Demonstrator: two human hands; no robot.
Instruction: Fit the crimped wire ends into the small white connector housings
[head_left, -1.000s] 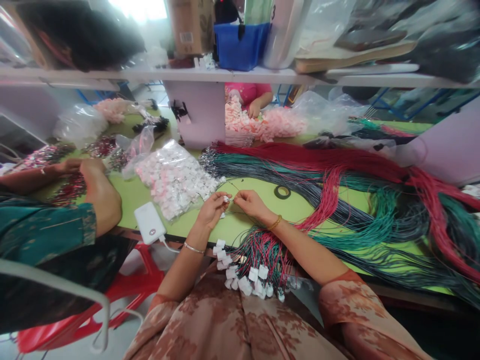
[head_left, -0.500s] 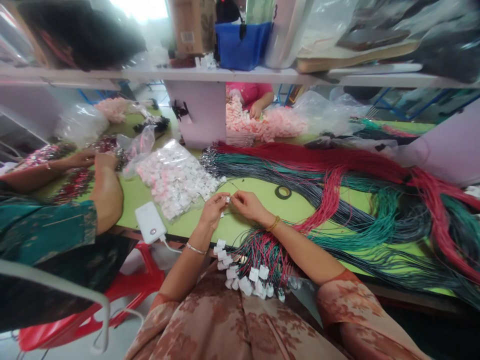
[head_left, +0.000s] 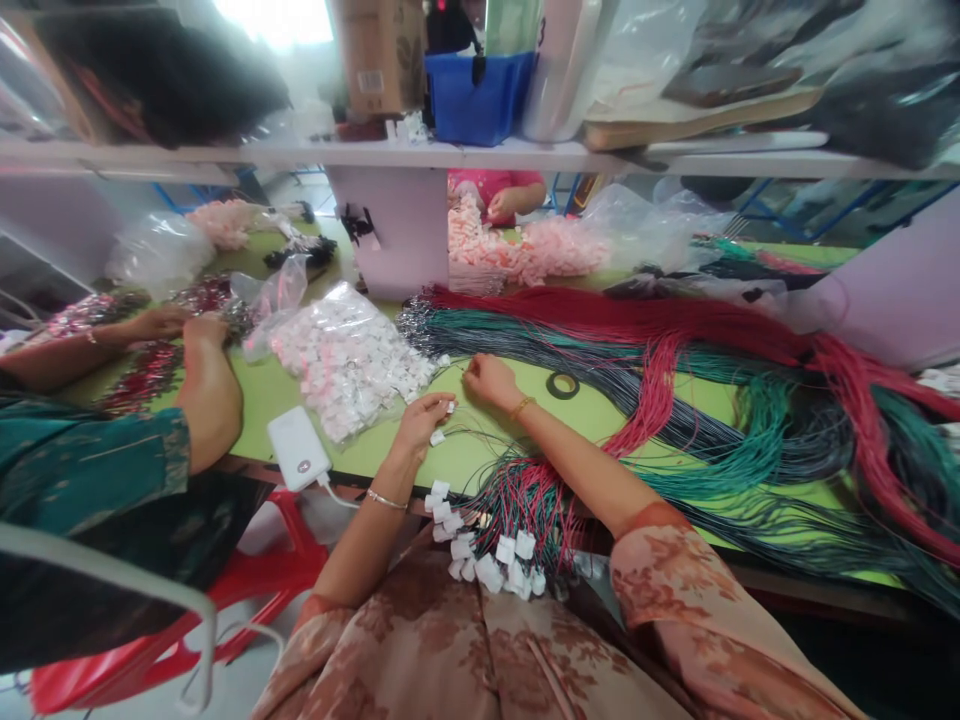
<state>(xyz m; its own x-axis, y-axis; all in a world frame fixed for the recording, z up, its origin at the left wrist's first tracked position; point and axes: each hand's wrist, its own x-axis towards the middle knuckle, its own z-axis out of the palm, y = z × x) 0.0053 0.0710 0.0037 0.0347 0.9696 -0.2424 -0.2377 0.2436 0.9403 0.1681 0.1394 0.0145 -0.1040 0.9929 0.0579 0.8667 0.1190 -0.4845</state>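
My left hand (head_left: 424,422) pinches a small white plastic connector (head_left: 451,407) at its fingertips, above the green tabletop (head_left: 480,455). Just below those fingers is another white connector (head_left: 437,438), with thin dark wires running off to the right. My right hand (head_left: 489,381) is apart from the left, farther forward, its fingers closed close to the ends of the wires; what they hold is too small to make out. At the table's front edge, near my lap, hangs a bunch of red, green and black wires (head_left: 525,490) ending in white connectors (head_left: 491,573).
A clear bag of white connectors (head_left: 349,360) lies left of my hands, beside a white power bank (head_left: 298,447). Long red wires (head_left: 600,312) and dark wires (head_left: 555,355) spread rightward past a black tape roll (head_left: 562,385). A co-worker's hands (head_left: 202,335) work at left; another person sits opposite.
My right hand has drawn away from the left hand, forward toward the wire ends. My left hand has shifted slightly left and down, keeping the white connector. The person opposite has raised a hand.
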